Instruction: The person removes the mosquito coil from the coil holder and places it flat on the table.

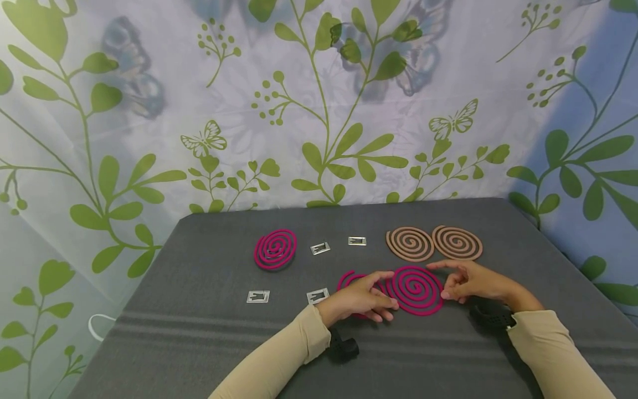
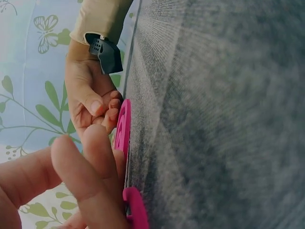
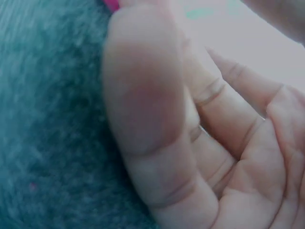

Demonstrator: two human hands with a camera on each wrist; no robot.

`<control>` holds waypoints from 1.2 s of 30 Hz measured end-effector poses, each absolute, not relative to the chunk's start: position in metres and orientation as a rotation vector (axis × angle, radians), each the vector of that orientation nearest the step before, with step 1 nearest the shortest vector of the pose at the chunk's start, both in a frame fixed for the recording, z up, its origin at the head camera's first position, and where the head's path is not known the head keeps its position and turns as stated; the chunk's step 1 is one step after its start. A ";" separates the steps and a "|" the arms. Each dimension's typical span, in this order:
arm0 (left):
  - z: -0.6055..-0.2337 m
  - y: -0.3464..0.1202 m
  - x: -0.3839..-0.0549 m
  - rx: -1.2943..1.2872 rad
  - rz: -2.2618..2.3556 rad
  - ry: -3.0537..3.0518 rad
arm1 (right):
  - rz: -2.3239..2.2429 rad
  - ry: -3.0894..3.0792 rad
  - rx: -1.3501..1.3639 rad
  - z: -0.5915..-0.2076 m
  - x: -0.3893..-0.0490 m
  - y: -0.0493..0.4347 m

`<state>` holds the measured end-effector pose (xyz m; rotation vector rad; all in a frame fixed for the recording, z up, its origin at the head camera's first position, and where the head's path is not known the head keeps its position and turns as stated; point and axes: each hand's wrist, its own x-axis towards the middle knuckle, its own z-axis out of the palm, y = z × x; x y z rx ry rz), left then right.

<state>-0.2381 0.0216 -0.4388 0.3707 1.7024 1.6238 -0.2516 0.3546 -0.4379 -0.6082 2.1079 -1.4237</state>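
A pink mosquito coil [image 1: 415,290] lies flat on the grey table between my two hands. At its left side is my left hand [image 1: 360,299], with loosely bent fingers over a second pink coil [image 1: 344,281], which it partly hides. My right hand [image 1: 476,281] is at the right edge of the middle coil, index finger stretched out and the other fingers bent, fingertips at the rim. In the left wrist view the right hand [image 2: 90,98] meets the edge of a pink coil [image 2: 124,126]. The right wrist view is blurred, showing mostly fingers [image 3: 147,95].
Another pink coil [image 1: 275,249] sits raised at the back left. Two brown coils [image 1: 410,244] lie side by side at the back right. Several small metal coil stands [image 1: 258,296] are spread over the left and middle of the table [image 1: 199,332]. A patterned cloth hangs behind.
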 end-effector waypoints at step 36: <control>-0.371 -0.046 -0.231 1.149 1.603 2.175 | -1.630 2.448 -0.859 -0.399 -0.233 0.272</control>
